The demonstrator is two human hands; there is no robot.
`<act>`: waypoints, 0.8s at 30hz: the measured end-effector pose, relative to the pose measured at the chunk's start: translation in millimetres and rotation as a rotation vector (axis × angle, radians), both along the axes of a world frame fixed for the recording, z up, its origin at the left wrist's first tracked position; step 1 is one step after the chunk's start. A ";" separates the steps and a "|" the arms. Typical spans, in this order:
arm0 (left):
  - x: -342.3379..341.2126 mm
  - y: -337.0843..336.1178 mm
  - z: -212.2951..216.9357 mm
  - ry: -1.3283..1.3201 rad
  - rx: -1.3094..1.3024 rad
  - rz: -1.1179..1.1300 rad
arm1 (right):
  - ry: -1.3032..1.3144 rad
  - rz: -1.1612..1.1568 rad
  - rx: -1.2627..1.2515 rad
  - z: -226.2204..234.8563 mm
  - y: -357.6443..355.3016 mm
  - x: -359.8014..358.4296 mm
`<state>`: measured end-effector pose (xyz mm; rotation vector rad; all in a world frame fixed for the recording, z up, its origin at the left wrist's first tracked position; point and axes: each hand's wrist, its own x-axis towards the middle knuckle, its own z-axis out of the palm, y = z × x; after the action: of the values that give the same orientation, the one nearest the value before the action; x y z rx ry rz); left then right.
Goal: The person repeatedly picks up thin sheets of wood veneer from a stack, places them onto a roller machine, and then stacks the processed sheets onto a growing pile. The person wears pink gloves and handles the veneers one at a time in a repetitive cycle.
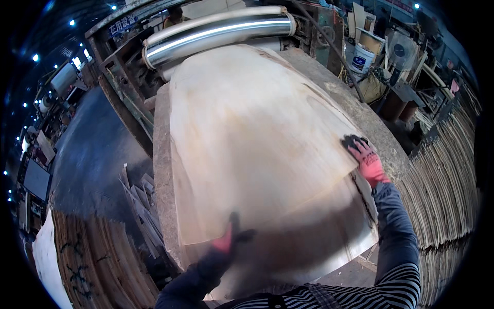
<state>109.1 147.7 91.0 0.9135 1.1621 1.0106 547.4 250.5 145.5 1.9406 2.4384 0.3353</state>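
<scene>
A large pale wood veneer sheet [257, 129] stretches from near me up to a shiny metal roller [221, 36]. Under its near edge lies another veneer sheet [303, 242], browner and partly in shadow. My right hand [364, 157], in a pink glove with dark fingertips, lies on the right edge of the upper sheet with its fingers spread. At the near left edge is my left hand [229, 238], gloved alike and blurred by motion. Its thumb and fingers stand apart over the sheets. Whether it touches them I cannot tell.
Stacked veneer [445, 185] rises on my right; another veneer stack [98, 257] stands at lower left. Loose wood strips [144, 211] lie beside the worn machine table [163, 170]. A white bucket [362, 59] and a fan [401, 50] stand at far right.
</scene>
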 end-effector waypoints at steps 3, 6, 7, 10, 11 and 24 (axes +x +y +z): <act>28.1 50.8 10.3 0.118 -0.106 -0.155 | 0.020 -0.165 0.069 -17.6 59.7 18.5; 41.7 114.9 19.9 0.074 -0.212 -0.052 | 0.049 -0.217 0.081 -20.8 119.4 11.9; 44.0 133.1 19.4 0.047 -0.192 0.013 | 0.016 -0.248 0.063 -21.8 135.8 11.0; 52.7 165.7 25.4 0.116 -0.204 -0.013 | -0.033 -0.348 0.029 -33.8 169.6 10.3; 53.7 178.7 20.6 0.084 -0.205 -0.013 | -0.010 -0.386 0.044 -37.0 173.4 11.5; 65.7 205.6 42.3 -0.271 -0.108 -0.258 | 0.366 0.008 0.008 -5.9 -13.9 -59.9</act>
<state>174.8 353.3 133.2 0.7893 0.8393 0.8240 487.5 236.6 139.6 2.1623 2.6551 -0.0161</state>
